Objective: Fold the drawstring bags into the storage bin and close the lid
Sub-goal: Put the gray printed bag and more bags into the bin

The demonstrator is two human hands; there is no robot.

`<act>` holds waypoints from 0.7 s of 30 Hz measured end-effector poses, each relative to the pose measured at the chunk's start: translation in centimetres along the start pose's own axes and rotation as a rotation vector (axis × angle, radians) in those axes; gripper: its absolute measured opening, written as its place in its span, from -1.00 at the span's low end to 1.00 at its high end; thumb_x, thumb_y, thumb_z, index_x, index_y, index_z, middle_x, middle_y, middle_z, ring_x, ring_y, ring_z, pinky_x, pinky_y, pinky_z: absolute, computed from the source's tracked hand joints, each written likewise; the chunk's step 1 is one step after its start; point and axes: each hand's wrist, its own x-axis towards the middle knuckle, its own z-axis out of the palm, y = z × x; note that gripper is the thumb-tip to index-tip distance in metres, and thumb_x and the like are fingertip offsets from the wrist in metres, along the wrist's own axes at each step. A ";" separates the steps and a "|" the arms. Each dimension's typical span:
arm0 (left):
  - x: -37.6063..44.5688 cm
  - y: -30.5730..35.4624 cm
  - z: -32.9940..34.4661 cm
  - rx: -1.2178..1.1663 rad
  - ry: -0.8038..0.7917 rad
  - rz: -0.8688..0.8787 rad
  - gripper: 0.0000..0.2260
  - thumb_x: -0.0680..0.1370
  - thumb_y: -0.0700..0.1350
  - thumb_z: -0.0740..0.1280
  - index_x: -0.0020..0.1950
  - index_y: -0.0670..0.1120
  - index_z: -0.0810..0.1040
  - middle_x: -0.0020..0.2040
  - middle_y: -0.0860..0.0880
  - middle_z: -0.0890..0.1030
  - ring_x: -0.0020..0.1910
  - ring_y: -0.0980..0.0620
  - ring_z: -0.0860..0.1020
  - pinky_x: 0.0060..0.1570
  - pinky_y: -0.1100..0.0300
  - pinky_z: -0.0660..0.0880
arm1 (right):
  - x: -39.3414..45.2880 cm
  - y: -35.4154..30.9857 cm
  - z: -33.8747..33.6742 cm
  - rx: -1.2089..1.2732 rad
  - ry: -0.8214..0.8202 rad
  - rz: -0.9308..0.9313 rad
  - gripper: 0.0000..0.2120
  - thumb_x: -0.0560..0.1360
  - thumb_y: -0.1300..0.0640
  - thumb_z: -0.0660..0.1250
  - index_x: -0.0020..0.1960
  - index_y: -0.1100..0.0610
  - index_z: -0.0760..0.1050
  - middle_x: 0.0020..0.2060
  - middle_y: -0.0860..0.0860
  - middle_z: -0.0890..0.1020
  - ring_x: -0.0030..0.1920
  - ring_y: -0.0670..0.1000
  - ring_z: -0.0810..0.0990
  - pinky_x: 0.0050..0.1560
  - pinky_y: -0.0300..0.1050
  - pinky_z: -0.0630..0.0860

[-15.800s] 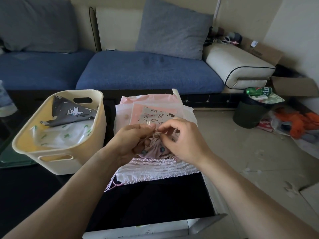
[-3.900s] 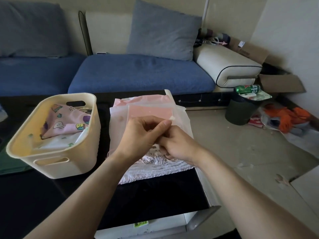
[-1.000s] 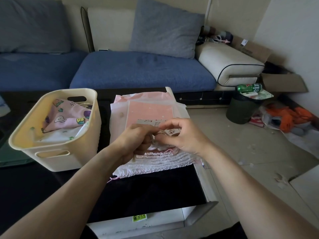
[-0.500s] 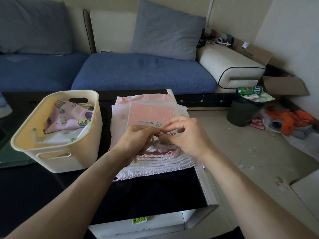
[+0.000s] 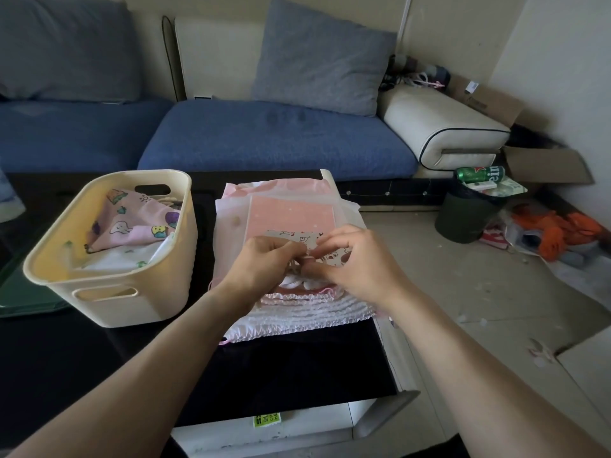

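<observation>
The left hand point(image 5: 264, 262) and the right hand point(image 5: 357, 262) were met over the stack of drawstring bags point(image 5: 297, 305) on the dark worktop point(image 5: 297, 368), fingers curled and pinching what was judged to be the cord and mouth of the top bag point(image 5: 294, 236), a small grey printed one. Its gathered mouth was turned toward the person, at 6 o'clock, and its long axis was judged to run from 6 to 12 o'clock. The storage bin point(image 5: 109, 302) was set just beside the stack at 9 o'clock from the hands, open, with a folded pink printed bag point(image 5: 132, 223) lying inside. The left hand was the nearer to the bin, so the carry across was judged likely to fall to it. No lid could be made out.
</observation>
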 end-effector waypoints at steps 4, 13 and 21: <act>0.0 0.1 0.1 0.100 0.001 0.101 -0.70 0.58 -0.11 0.32 -0.31 -0.16 0.67 -0.60 0.11 0.46 -0.62 0.23 0.37 -0.55 0.43 0.28 | -0.1 0.3 0.1 0.064 -0.114 0.049 -0.71 0.28 -0.14 0.64 -0.06 -0.09 0.71 0.04 -0.23 0.63 0.08 -0.27 0.58 -0.04 -0.40 0.43; 0.2 0.1 0.3 0.165 0.079 0.105 -0.66 0.58 -0.08 0.31 -0.35 -0.14 0.67 -0.48 -0.01 0.59 -0.55 0.06 0.50 -0.54 0.25 0.45 | -0.1 -0.6 -0.6 0.177 -0.194 0.108 -0.83 0.38 0.01 0.55 -0.31 -0.03 0.59 0.10 -0.17 0.62 0.12 -0.16 0.60 0.15 -0.11 0.48; 0.3 -0.2 0.0 0.276 0.068 0.118 -0.63 0.60 0.00 0.29 -0.36 -0.04 0.67 -0.31 0.06 0.68 -0.37 0.09 0.63 -0.39 0.20 0.57 | 0.2 -1.4 -1.6 1.233 -0.166 0.335 -0.62 0.62 0.15 0.04 -0.38 0.07 0.27 -0.03 0.28 0.67 0.15 0.24 0.63 0.34 0.14 0.47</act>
